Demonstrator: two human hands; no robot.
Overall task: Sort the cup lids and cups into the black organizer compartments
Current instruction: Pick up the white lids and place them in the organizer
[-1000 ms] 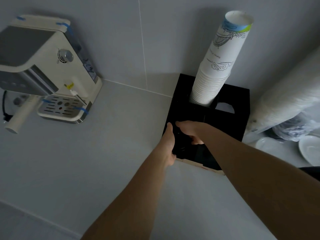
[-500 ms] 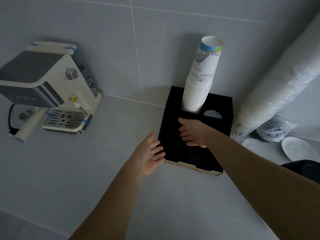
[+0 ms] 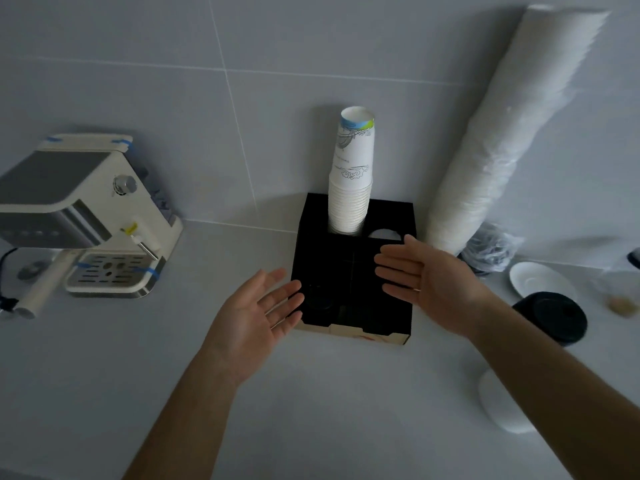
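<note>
The black organizer point(image 3: 311, 237) stands against the tiled wall. A tall stack of white printed paper cups point(image 3: 351, 181) rises from its back left hole. The back right hole shows something white point(image 3: 382, 234) inside. The front compartments are dark and their contents are hard to make out. My left hand point(image 3: 256, 317) hovers open, palm up, at the organizer's front left corner. Over the organizer's right side, my right hand point(image 3: 426, 278) is open with fingers spread. Neither hand holds anything. A stack of black lids point(image 3: 550, 315) sits to the right of the organizer.
A white espresso machine point(image 3: 86, 209) stands at the left. A long sleeve of white cups in plastic point(image 3: 502, 133) leans on the wall at the right. White saucers point(image 3: 540, 282) and another white object point(image 3: 502, 407) lie on the counter at the right.
Both hands have drawn back from the organizer's front compartments and opened. The camera has tilted up and back, showing more wall and the right side of the counter.
</note>
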